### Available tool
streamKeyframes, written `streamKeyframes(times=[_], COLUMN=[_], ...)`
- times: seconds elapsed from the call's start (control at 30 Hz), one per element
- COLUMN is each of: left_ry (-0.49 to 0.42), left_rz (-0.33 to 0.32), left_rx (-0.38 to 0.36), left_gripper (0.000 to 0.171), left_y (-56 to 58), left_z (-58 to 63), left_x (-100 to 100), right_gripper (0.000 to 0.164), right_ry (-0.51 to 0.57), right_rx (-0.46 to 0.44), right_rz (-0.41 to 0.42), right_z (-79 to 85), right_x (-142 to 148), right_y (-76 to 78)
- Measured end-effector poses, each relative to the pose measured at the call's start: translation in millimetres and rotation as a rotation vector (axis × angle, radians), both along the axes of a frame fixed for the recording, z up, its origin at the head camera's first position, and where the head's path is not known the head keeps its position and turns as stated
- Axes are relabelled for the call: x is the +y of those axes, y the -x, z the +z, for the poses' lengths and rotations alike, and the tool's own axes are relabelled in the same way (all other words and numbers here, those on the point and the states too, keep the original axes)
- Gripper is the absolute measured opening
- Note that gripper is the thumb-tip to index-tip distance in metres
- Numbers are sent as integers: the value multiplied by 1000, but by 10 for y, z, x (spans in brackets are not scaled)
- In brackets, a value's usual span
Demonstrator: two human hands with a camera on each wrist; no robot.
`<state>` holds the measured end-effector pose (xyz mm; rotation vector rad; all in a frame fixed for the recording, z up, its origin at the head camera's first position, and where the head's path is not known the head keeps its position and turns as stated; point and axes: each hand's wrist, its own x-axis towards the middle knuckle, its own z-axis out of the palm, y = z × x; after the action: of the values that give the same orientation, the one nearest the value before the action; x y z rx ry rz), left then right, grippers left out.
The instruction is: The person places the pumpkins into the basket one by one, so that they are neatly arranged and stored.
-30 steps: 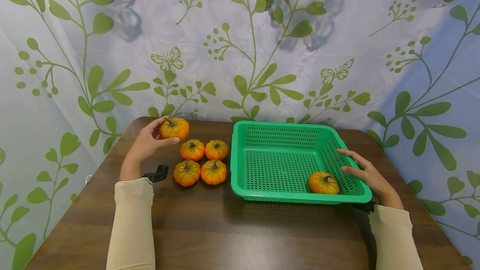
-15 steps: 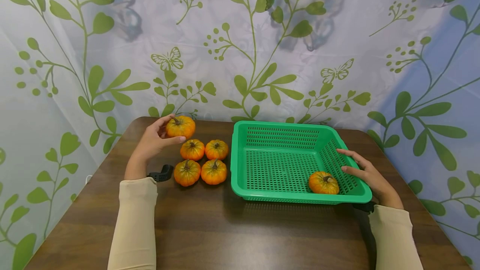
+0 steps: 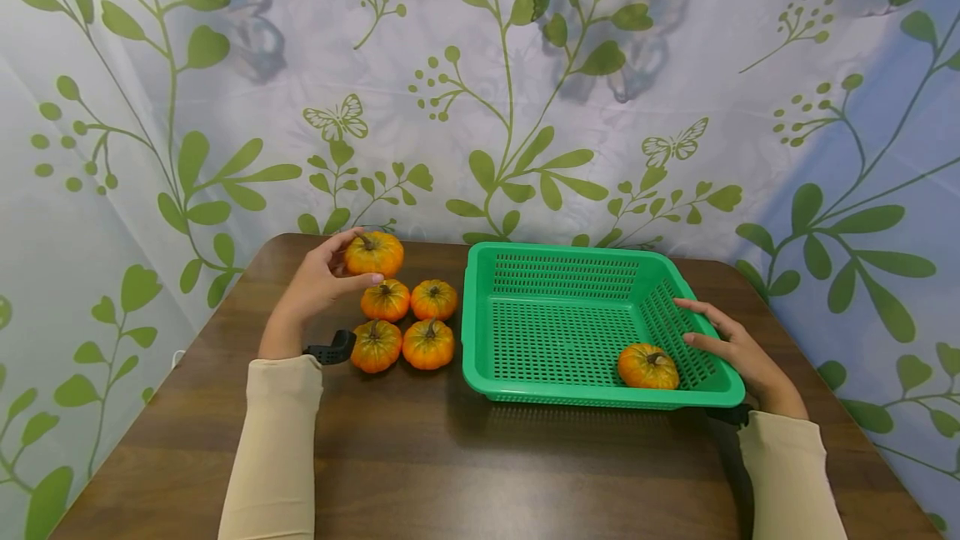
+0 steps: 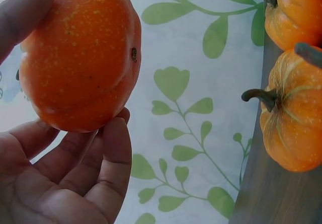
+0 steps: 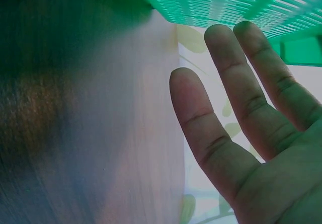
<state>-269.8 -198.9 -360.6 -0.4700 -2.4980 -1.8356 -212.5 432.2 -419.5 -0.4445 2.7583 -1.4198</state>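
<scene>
My left hand [image 3: 315, 283] holds a small orange pumpkin [image 3: 374, 254] between thumb and fingers, raised just behind the pumpkin group. The left wrist view shows the smooth underside of this held pumpkin [image 4: 83, 58]. Below it, several small pumpkins [image 3: 427, 344] stand close together on the table, stems up. My right hand [image 3: 738, 352] rests at the right rim of a green plastic basket [image 3: 592, 396], thumb and a finger reaching over the inside. Its other fingers [image 5: 241, 90] extend straight beneath the basket's side, seen in the right wrist view. One pumpkin [image 3: 648, 367] lies inside, at the basket's near right corner.
The brown wooden table [image 3: 525, 473] carries everything. A leaf-patterned curtain [image 3: 480, 107] hangs right behind its far edge. The basket's left wall stands beside the pumpkin group. A black wrist mount [image 3: 332, 348] on the left arm sits close to the nearest left pumpkin.
My left hand has moved steadily to the right with its pumpkin, from left of the group to above its back left pumpkin. The right hand and the basket have stayed put.
</scene>
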Motion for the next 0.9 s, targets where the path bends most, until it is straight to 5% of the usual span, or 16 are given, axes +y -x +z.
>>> streamKeyframes(times=[0.9], left_ry=[53], left_rz=[-52], left_rx=[21], left_gripper=[83], left_y=[-27], left_z=[49], left_x=[181], right_gripper=[61], right_ry=[-16], right_rx=[-40], right_rz=[-10], right_z=[35], right_x=[-10], right_y=[-3])
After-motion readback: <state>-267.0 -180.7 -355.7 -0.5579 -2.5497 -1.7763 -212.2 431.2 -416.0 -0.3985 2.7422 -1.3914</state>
